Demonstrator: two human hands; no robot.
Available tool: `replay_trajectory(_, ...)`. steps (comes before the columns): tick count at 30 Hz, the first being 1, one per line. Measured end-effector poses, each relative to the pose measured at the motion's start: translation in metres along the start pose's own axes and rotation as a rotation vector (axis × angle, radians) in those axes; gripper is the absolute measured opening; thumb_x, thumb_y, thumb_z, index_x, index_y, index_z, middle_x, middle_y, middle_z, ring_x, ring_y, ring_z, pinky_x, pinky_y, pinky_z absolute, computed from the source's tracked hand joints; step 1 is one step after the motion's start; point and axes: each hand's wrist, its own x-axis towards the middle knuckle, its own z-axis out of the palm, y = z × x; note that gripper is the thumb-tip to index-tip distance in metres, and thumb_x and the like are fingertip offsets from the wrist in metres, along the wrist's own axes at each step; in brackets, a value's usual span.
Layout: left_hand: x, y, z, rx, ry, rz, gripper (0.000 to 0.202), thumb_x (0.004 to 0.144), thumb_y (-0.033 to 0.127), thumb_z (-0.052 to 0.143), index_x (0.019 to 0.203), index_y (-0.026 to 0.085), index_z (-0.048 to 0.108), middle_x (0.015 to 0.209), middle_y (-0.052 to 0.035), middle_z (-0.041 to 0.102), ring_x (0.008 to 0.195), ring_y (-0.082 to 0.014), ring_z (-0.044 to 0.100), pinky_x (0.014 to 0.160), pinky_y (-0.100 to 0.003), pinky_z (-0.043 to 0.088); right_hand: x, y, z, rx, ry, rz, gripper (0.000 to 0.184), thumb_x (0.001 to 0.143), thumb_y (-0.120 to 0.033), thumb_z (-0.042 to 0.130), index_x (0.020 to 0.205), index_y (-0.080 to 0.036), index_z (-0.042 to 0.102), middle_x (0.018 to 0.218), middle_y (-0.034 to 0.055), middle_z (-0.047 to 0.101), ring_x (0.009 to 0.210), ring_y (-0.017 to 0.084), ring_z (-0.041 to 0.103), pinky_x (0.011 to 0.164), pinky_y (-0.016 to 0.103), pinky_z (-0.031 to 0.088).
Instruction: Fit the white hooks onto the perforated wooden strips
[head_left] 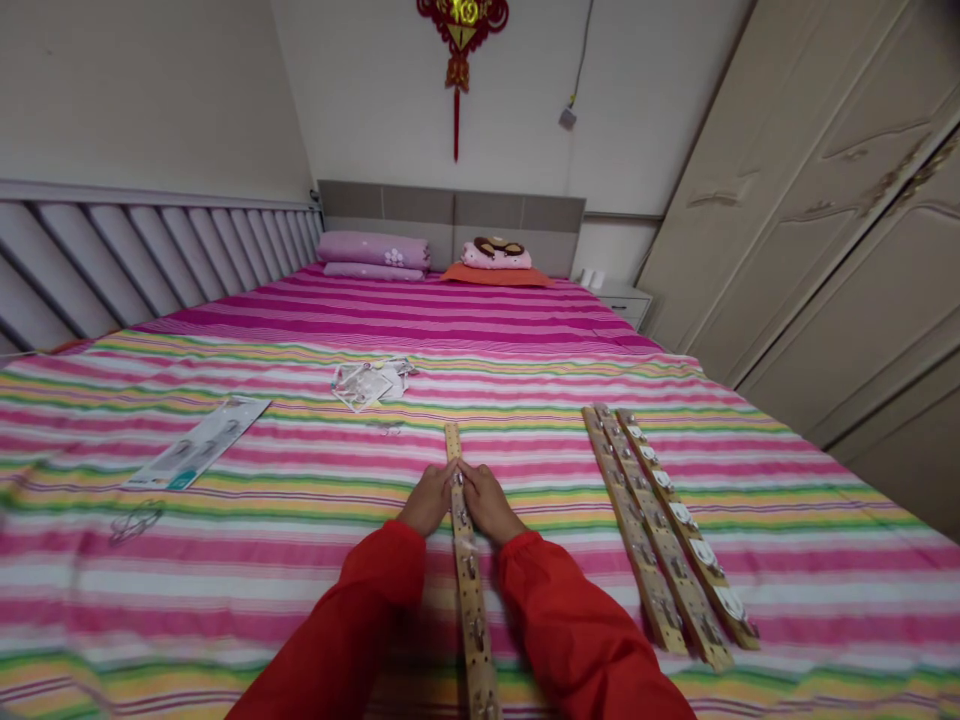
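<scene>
A long, narrow wooden strip (474,625) with drilled holes and a row of small metal hooks lies on the bed, pointing away from me. My left hand (430,500) grips its left edge near the far end. From the right side, my right hand (487,503) closes on the same spot, fingertips almost meeting the left ones. Between the thumbs shows a small metal hook (458,480), partly hidden by the fingers. Three similar wooden strips (664,520) rest side by side to the right, the outermost carrying white round pieces.
Left on the striped bedsheet (285,590) lie a flat printed package (199,443) and a loose wire-like cluster (137,520). Beyond my hands are crumpled clear packets (371,382). Folded bedding (375,252) sits by the headboard; a railing (150,250) and wardrobe (817,220) flank the bed.
</scene>
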Motion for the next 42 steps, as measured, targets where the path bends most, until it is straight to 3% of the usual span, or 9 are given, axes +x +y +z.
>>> replay_trajectory(9, -0.003, 0.007, 0.002, 0.005, 0.032, -0.084, 0.038, 0.078, 0.029, 0.046, 0.109, 0.019, 0.065, 0.072, -0.0013, 0.046, 0.072, -0.0181, 0.051, 0.076, -0.03, 0.045, 0.0, -0.002, 0.0, -0.029, 0.038, 0.025, 0.041, 0.083, -0.016, 0.042, 0.119, -0.02, 0.062, 0.073, 0.0024, 0.052, 0.072, 0.018, 0.05, 0.072, 0.027, 0.044)
replay_trajectory(14, -0.006, 0.011, -0.003, -0.043, 0.042, -0.112, 0.04, 0.076, 0.031, 0.049, 0.109, 0.016, 0.065, 0.072, -0.0014, 0.049, 0.075, -0.0192, 0.052, 0.077, -0.033, 0.045, -0.002, 0.001, -0.005, 0.087, 0.044, 0.068, 0.035, 0.08, -0.019, 0.041, 0.097, -0.019, 0.072, 0.075, 0.0042, 0.059, 0.077, 0.02, 0.055, 0.076, 0.031, 0.046)
replay_trajectory(19, -0.008, 0.011, -0.009, -0.192, 0.056, -0.155, 0.048, 0.069, 0.042, 0.057, 0.107, 0.015, 0.067, 0.071, 0.0009, 0.051, 0.069, -0.0165, 0.052, 0.072, -0.032, 0.046, -0.005, 0.008, -0.004, 0.402, 0.188, 0.172, 0.041, 0.075, -0.026, 0.052, 0.113, -0.019, 0.066, 0.081, 0.0036, 0.066, 0.075, 0.019, 0.056, 0.072, 0.032, 0.048)
replay_trajectory(23, -0.008, 0.013, -0.009, -0.362, 0.1, -0.26, 0.057, 0.064, 0.043, 0.064, 0.112, 0.012, 0.063, 0.076, -0.0012, 0.057, 0.071, -0.0163, 0.055, 0.07, -0.032, 0.047, -0.008, 0.004, -0.005, 0.575, 0.167, 0.26, 0.052, 0.076, -0.031, 0.052, 0.126, -0.017, 0.057, 0.066, -0.0013, 0.058, 0.053, 0.013, 0.046, 0.055, 0.027, 0.044)
replay_trajectory(28, -0.008, 0.017, -0.016, -0.427, 0.143, -0.395, 0.061, 0.066, 0.042, 0.064, 0.118, 0.011, 0.059, 0.067, -0.0006, 0.059, 0.058, -0.0128, 0.053, 0.052, -0.025, 0.042, -0.011, -0.007, -0.011, 0.586, 0.158, 0.202, 0.047, 0.08, -0.033, 0.05, 0.125, -0.022, 0.058, 0.07, -0.0011, 0.059, 0.056, 0.013, 0.048, 0.059, 0.027, 0.045)
replay_trajectory(32, -0.005, 0.02, -0.036, -0.318, 0.223, -0.226, 0.048, 0.07, 0.046, 0.061, 0.106, 0.014, 0.066, 0.072, -0.0026, 0.062, 0.065, -0.0141, 0.054, 0.061, -0.027, 0.044, -0.013, -0.012, -0.013, 0.369, 0.115, 0.067, 0.04, 0.083, -0.026, 0.045, 0.118, -0.026, 0.064, 0.091, 0.0029, 0.065, 0.085, 0.019, 0.058, 0.083, 0.032, 0.045)
replay_trajectory(35, -0.002, 0.024, -0.043, -0.097, 0.148, 0.005, 0.038, 0.078, 0.042, 0.053, 0.103, 0.019, 0.068, 0.084, -0.0046, 0.061, 0.076, -0.0161, 0.055, 0.072, -0.03, 0.045, -0.013, -0.014, -0.014, 0.275, 0.076, 0.039, 0.043, 0.084, -0.022, 0.04, 0.12, -0.026, 0.062, 0.095, 0.0038, 0.063, 0.091, 0.019, 0.058, 0.087, 0.033, 0.044)
replay_trajectory(38, -0.003, 0.027, -0.034, 0.079, -0.012, 0.105, 0.038, 0.084, 0.039, 0.045, 0.11, 0.021, 0.066, 0.081, -0.0046, 0.056, 0.078, -0.0176, 0.054, 0.076, -0.032, 0.045, -0.013, -0.015, -0.014, 0.241, 0.069, 0.023, 0.045, 0.084, -0.02, 0.038, 0.122, -0.025, 0.061, 0.093, 0.0043, 0.062, 0.091, 0.02, 0.057, 0.087, 0.033, 0.044)
replay_trajectory(42, -0.006, 0.025, -0.015, 0.227, -0.082, 0.056, 0.04, 0.087, 0.037, 0.039, 0.116, 0.023, 0.063, 0.081, -0.0048, 0.053, 0.08, -0.0181, 0.054, 0.076, -0.029, 0.044, -0.013, -0.012, -0.01, 0.183, 0.06, -0.003, 0.046, 0.083, -0.016, 0.037, 0.122, -0.026, 0.06, 0.083, 0.0032, 0.058, 0.082, 0.019, 0.056, 0.081, 0.032, 0.046)
